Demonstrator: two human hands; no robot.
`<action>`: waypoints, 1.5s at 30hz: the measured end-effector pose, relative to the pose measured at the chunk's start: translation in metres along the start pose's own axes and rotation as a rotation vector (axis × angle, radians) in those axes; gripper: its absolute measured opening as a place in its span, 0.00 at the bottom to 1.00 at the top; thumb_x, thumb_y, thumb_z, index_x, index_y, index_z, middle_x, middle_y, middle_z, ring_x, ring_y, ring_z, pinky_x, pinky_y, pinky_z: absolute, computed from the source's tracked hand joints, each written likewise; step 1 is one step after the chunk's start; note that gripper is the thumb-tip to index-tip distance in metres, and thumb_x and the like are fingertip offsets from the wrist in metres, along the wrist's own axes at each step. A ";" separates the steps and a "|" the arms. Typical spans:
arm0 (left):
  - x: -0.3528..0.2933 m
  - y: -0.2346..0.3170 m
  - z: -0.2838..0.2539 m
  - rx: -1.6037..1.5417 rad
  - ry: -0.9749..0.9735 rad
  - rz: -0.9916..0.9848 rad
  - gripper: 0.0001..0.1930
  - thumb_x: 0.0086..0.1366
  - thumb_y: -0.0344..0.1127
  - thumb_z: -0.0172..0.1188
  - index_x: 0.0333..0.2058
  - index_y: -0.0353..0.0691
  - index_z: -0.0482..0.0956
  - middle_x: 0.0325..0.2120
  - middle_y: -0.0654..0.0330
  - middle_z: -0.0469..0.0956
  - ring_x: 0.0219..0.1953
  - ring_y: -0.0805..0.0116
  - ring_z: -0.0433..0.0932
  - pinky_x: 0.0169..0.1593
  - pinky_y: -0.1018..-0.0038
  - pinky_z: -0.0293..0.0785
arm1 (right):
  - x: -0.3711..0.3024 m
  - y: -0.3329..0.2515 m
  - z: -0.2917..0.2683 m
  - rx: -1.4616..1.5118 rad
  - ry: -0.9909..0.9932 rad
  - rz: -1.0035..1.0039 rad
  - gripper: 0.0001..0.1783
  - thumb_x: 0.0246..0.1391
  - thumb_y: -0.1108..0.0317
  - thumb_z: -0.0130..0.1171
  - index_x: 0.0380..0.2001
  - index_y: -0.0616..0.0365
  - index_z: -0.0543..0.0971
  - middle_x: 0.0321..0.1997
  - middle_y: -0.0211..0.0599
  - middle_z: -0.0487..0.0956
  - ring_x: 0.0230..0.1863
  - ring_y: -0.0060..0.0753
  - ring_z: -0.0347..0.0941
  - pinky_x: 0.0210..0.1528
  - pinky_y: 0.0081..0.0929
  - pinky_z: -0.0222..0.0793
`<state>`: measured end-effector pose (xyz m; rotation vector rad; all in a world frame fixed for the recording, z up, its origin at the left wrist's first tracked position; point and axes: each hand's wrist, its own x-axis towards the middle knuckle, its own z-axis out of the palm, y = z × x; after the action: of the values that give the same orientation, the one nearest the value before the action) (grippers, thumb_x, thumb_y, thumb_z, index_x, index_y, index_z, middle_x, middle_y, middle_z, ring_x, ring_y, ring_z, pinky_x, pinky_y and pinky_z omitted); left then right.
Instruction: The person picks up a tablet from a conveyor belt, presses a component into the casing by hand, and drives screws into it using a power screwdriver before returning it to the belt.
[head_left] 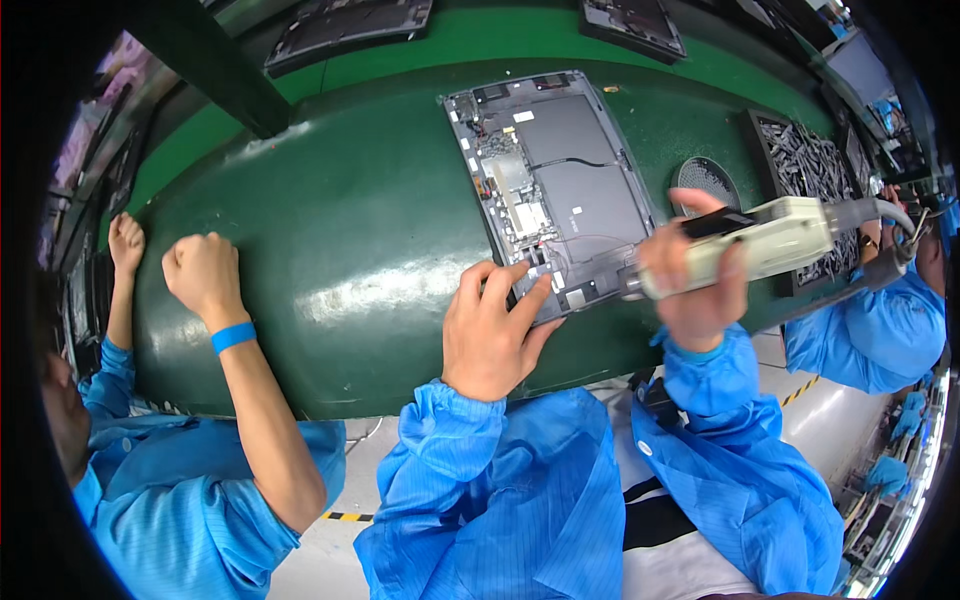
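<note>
An opened tablet-like device [585, 185] lies on the green table, its circuit board and large grey panel exposed. My left hand [490, 335] rests at its near left corner, fingers apart and fingertips touching the device. My right hand [700, 285] is wrapped round a cream electric screwdriver [785, 240], held almost level, with its cable trailing off to the right. The screwdriver's front end is at the device's near right corner. Blur on the right hand and tool hides whether the bit touches a screw.
Beyond my right hand stand a round dish [706, 182] of small parts and a black tray [780, 190] full of dark pieces. A person sits at the left, a fist [205, 275] over the table [350, 230]. Another person is at the right. More devices [345, 32] lie on the far green belt.
</note>
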<state>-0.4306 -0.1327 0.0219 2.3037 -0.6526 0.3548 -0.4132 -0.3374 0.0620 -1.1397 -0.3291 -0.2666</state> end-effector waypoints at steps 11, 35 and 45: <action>-0.003 0.003 0.003 0.085 0.106 0.149 0.17 0.36 0.28 0.70 0.30 0.46 0.84 0.39 0.59 0.75 0.41 0.53 0.72 0.42 0.63 0.72 | -0.024 -0.054 -0.085 -1.018 0.776 -0.368 0.25 0.57 0.74 0.54 0.57 0.69 0.63 0.51 0.43 0.69 0.55 0.33 0.65 0.57 0.31 0.61; 0.248 -0.226 -0.056 0.999 -0.054 0.208 0.11 0.57 0.32 0.50 0.40 0.40 0.72 0.33 0.57 0.74 0.43 0.56 0.74 0.45 0.60 0.70 | 0.003 0.010 -0.048 -0.204 -0.013 0.870 0.19 0.56 0.61 0.58 0.44 0.63 0.71 0.32 0.31 0.75 0.24 0.17 0.71 0.24 0.15 0.72; 0.250 -0.305 -0.054 1.279 0.001 0.234 0.13 0.57 0.32 0.52 0.41 0.37 0.72 0.31 0.52 0.77 0.27 0.53 0.80 0.24 0.65 0.77 | 0.031 0.004 -0.021 -0.119 0.021 0.818 0.17 0.59 0.62 0.55 0.45 0.63 0.71 0.34 0.33 0.76 0.23 0.20 0.72 0.25 0.18 0.74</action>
<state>-0.0587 0.0071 -0.0048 3.3985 -0.8231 1.1368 -0.3808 -0.3561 0.0627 -1.2961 0.1887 0.4271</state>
